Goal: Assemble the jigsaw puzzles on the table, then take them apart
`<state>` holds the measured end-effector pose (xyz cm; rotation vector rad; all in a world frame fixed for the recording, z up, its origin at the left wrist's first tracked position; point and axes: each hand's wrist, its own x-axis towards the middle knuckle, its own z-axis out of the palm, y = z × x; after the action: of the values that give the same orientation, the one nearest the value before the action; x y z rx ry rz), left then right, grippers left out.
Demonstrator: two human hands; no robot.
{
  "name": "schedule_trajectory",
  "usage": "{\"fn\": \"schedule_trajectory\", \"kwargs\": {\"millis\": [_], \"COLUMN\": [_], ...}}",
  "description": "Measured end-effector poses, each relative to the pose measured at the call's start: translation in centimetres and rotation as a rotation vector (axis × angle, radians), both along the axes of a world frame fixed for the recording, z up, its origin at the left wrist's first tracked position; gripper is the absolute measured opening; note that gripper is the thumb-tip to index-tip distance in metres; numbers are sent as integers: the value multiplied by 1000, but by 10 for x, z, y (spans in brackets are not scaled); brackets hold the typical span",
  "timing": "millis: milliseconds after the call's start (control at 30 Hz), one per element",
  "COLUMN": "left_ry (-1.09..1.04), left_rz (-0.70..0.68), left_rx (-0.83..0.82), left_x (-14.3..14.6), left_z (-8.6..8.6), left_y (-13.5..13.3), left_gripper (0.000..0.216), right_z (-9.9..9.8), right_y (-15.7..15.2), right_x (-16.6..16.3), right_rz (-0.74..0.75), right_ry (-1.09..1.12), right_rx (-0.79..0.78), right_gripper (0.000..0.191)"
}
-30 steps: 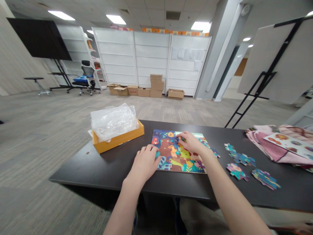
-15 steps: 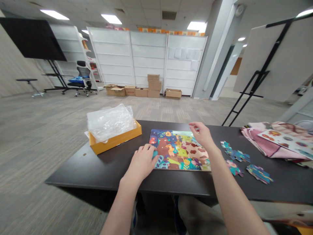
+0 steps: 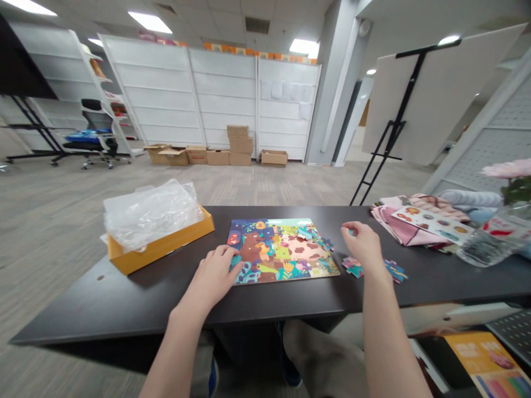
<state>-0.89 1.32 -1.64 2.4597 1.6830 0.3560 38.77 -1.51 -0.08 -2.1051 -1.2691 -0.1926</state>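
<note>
A colourful jigsaw puzzle (image 3: 286, 251) with animals lies on the dark table. My left hand (image 3: 215, 271) rests flat at its left edge, fingers extended and touching it. Two blue puzzle pieces, one on the puzzle's upper right (image 3: 307, 232) and one at its right edge (image 3: 327, 244), look loosely laid. Right of the puzzle, my right hand (image 3: 363, 241) is closed in a pinch above the loose pieces, a bit of teal puzzle piece showing at its fingertips. Below it lie a pink-and-teal piece (image 3: 352, 267) and a blue piece (image 3: 396, 271), both partly behind my wrist.
To the left stands a yellow box (image 3: 166, 243) with clear plastic wrapping (image 3: 151, 213) in it. Pink cloth (image 3: 388, 221) and a printed sheet (image 3: 431, 224) lie at the right, beside a clear vase (image 3: 483, 243) with a pink flower. The table's front edge (image 3: 232, 326) is near me.
My right hand has moved from above the puzzle's upper right to the loose pieces beside it, and its fingers have closed. My left hand stays put. The view has turned right.
</note>
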Motion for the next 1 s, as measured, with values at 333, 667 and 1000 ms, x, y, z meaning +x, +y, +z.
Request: {"fn": "schedule_trajectory", "kwargs": {"millis": [333, 667, 1000], "left_ry": [5, 89, 109], "left_rz": [2, 23, 24], "left_rx": [37, 60, 46], "left_x": [2, 5, 5], "left_z": [0, -1, -2], "left_y": [-1, -1, 2], "left_gripper": [31, 34, 36], "right_z": [-27, -18, -30], "right_y": [6, -11, -29], "right_x": [-19, 19, 58], "right_rz": [261, -28, -92], "right_ry": [-23, -28, 31], "right_rx": [-301, -276, -270], "right_gripper": [30, 35, 38]}}
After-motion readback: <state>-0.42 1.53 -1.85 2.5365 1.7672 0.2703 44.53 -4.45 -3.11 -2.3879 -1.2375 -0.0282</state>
